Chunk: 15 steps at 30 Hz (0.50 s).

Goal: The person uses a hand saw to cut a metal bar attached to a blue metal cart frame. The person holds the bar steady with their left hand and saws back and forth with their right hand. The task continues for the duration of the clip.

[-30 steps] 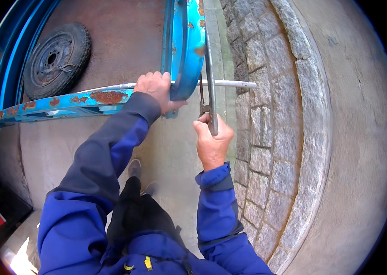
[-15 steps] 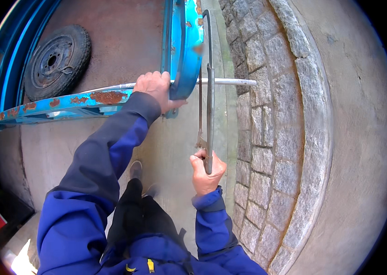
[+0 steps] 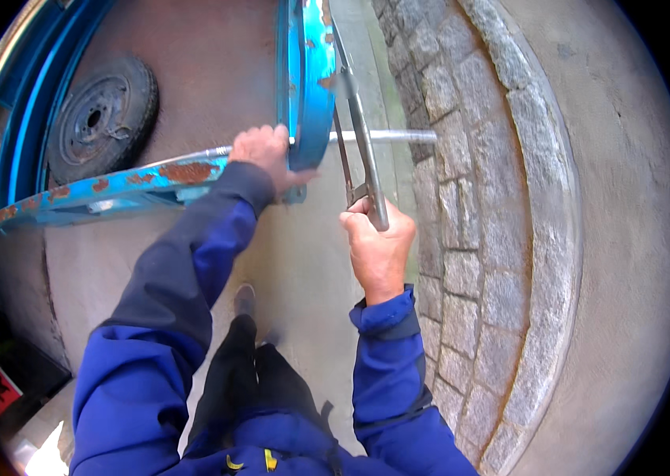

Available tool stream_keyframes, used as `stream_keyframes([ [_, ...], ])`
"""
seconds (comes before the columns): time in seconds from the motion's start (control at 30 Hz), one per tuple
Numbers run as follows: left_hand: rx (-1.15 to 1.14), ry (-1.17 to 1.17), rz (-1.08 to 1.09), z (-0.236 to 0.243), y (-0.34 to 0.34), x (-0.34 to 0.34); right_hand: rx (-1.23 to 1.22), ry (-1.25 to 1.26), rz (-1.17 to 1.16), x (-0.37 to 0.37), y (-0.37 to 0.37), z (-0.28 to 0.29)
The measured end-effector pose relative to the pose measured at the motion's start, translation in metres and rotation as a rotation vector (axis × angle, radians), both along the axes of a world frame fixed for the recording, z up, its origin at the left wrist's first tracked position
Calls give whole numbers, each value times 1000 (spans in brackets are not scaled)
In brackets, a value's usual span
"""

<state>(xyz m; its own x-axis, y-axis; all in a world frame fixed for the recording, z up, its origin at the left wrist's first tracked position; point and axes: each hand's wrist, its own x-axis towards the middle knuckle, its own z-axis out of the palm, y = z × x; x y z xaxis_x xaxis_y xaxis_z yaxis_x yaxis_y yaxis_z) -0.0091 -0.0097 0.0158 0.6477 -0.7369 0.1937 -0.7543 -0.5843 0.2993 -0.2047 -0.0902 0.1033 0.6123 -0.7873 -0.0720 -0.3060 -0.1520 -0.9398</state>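
Note:
My left hand (image 3: 260, 155) is closed over a pale metal pipe (image 3: 406, 136) at the corner of a rusty blue trailer frame (image 3: 184, 171), its thumb stretched to the right. The pipe lies along the frame's near rail and juts out to the right past the corner. My right hand (image 3: 381, 242) grips the near end of a hacksaw (image 3: 364, 143). The saw's thin blade crosses the pipe just right of the blue corner. Whether its teeth have cut in, I cannot tell. My right fingers hide the handle.
A spare wheel (image 3: 103, 119) leans inside the trailer at the left. On the right, a low stone block wall (image 3: 470, 214) curves past the pipe's free end. My shoe (image 3: 245, 300) stands on the concrete floor (image 3: 303, 262).
My right hand has pushed the hacksaw forward, away from me, and the saw now slants to the left at its far end. The left hand stays on the pipe.

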Motion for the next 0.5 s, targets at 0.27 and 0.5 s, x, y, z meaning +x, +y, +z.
stream_keyframes([
  [0.27,-17,-6,-10,0,0,2,-119,-161,-61,7,1,-22],
  [0.5,6,45,-25,6,4,5,-229,-83,-135,-49,5,60],
])
